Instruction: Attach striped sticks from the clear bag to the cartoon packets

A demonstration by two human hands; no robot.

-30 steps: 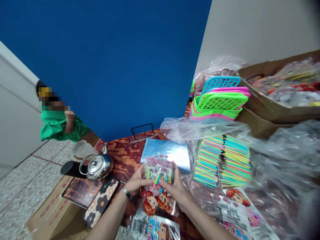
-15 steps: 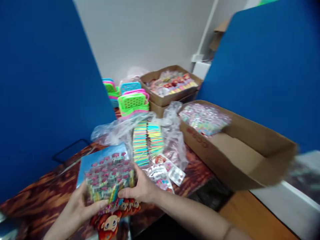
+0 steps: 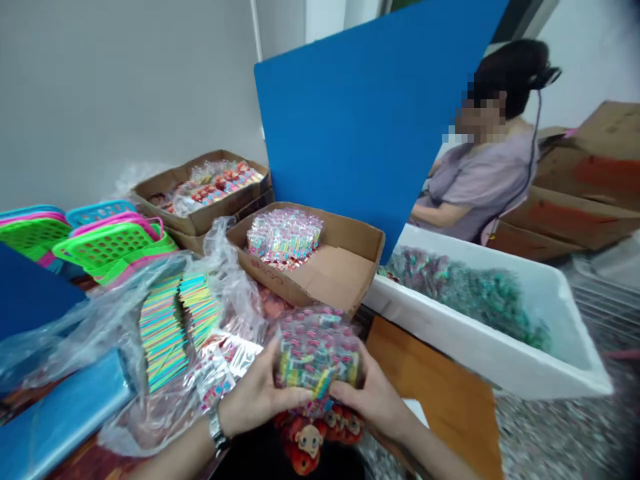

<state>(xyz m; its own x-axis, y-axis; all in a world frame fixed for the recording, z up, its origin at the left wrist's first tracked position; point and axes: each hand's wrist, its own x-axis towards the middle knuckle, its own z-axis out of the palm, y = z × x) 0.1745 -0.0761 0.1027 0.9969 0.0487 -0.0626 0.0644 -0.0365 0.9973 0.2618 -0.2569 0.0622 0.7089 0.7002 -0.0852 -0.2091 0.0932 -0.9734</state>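
Observation:
Both hands hold a thick bundle of small clear packets (image 3: pixel 320 343) with pink and yellow pieces in them, low in the centre of the head view. My left hand (image 3: pixel 260 390) grips its left side, with a band on the wrist. My right hand (image 3: pixel 375 393) clasps its right side, and both thumbs press on the front. Red-haired cartoon faces (image 3: pixel 306 443) hang under the bundle. Beyond it stands an open cardboard box (image 3: pixel 350 247) with similar packets (image 3: pixel 285 233) stacked at its left end. Left of the bundle lie silver printed packets (image 3: pixel 225 360).
Coloured sticks (image 3: pixel 163 333) lie on clear plastic at left, near a blue sheet (image 3: pixel 75 413) and stacked plastic baskets (image 3: pixel 110 243). Another filled box (image 3: pixel 200 217) is behind. At right are a white foam box (image 3: pixel 480 333), a blue panel (image 3: pixel 360 120) and a seated person (image 3: pixel 480 167).
The view has swung to the right, bringing the foam box and seated person into sight. Both hands have carried the bundle rightward, away from above the blue sheet, still gripping it.

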